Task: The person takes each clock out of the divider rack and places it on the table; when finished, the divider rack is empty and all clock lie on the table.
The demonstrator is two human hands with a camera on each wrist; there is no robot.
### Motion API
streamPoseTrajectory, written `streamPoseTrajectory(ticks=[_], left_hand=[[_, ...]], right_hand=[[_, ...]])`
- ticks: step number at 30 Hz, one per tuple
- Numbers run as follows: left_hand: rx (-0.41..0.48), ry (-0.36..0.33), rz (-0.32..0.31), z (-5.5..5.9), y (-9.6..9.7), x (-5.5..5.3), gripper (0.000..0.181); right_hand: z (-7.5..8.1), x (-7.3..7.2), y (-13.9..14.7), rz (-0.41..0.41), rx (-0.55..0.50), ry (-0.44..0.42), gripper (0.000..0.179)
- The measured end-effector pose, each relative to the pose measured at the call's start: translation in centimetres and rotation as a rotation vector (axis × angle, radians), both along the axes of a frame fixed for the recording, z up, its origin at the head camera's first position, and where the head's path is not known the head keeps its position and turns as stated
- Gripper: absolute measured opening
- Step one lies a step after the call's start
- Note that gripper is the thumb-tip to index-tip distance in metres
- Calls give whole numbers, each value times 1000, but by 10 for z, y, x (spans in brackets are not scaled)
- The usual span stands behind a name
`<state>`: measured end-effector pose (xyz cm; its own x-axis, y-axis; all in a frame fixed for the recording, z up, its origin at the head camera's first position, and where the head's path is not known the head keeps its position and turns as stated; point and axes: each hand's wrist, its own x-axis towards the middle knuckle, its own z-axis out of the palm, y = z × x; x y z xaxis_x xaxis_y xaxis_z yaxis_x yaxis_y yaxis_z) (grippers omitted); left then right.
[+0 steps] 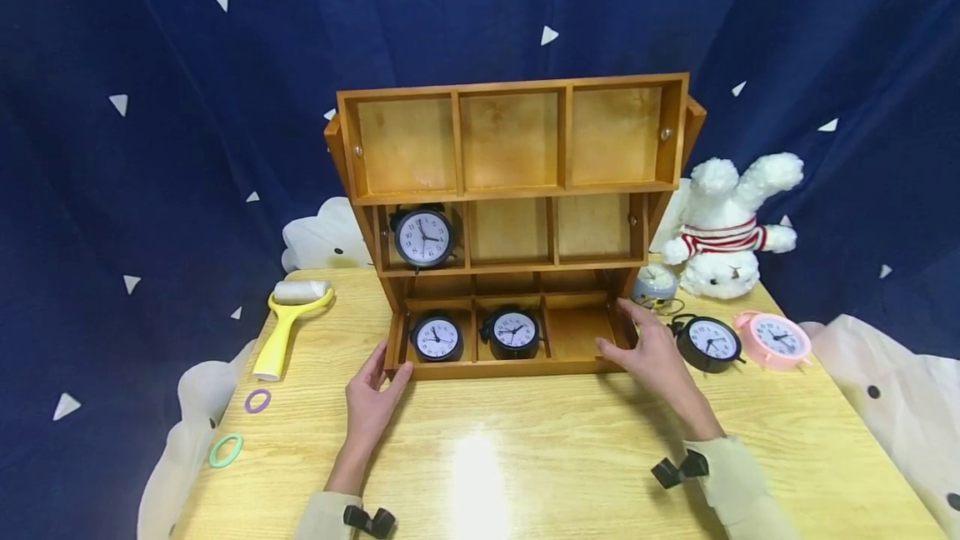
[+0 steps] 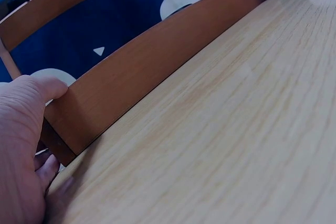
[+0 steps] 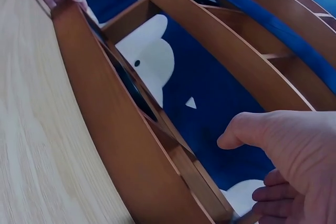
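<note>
The wooden shelf (image 1: 510, 227) is set far on the tabletop (image 1: 570, 440), room left before its edge; its near left corner is pinched by the left hand (image 1: 373, 397), the right hand (image 1: 657, 355) spread at its right end.

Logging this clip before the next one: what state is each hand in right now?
Left hand: holding the wooden shelf by a front corner.
Right hand: open near its other end.
</note>
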<state>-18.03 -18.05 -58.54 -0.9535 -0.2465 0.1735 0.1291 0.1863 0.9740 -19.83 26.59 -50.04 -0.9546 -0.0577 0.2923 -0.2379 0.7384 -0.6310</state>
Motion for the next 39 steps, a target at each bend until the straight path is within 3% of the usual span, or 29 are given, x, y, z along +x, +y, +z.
streamPoseTrajectory(ticks=[24, 28, 39], left_hand=[[-19, 16, 0, 0, -1, -1, 63], [-5, 20, -2, -1, -1, -1, 64], [6, 0, -15, 1, -1, 0, 65]], right_hand=[[-3, -22, -85, 263, -67, -67, 82], [-1, -28, -94, 262, -68, -94, 83], [-3, -30, -111, 221, 64, -176, 94]])
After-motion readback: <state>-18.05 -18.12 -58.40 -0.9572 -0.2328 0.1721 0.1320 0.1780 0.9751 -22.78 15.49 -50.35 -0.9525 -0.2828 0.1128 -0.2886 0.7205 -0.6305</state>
